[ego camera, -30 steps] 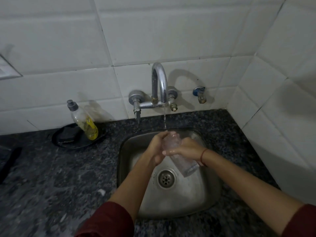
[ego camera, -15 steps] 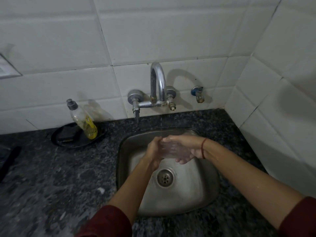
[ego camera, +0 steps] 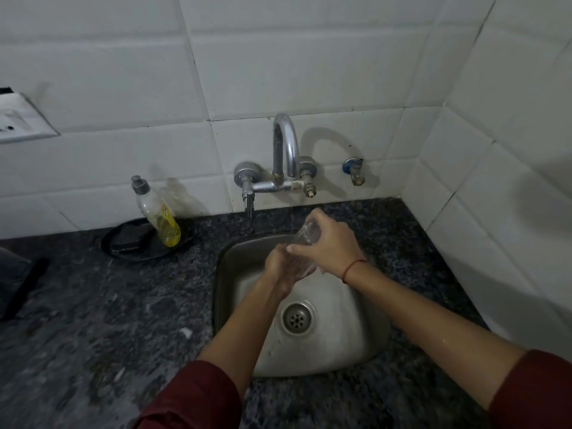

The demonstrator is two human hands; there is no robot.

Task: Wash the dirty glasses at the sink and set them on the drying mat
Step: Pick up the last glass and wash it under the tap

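Now glass (ego camera: 309,233) is tipped up from level into tap (ego camera: 286,150) stream at sink (ego camera: 340,342) back edge. It is gripped by right hand (ego camera: 329,244), lower end clasped by left hand (ego camera: 278,264). Rinse judged unfinished.

glass (ego camera: 305,243): clear
tabletop (ego camera: 108,305): black with grey speckles
sink (ego camera: 340,351): dull silver-grey
tap (ego camera: 286,144): shiny silver
wall tiles (ego camera: 278,57): white
bottle (ego camera: 159,216): clear, yellow liquid, grey cap
sleeves (ego camera: 192,397): dark red
wrist thread (ego camera: 353,267): red

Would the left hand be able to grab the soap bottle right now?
Probably not right away. The left hand is busy holding the glass together with the right hand over the sink. Nothing seems to block the way to the soap bottle, so once it lets go, it likely could.
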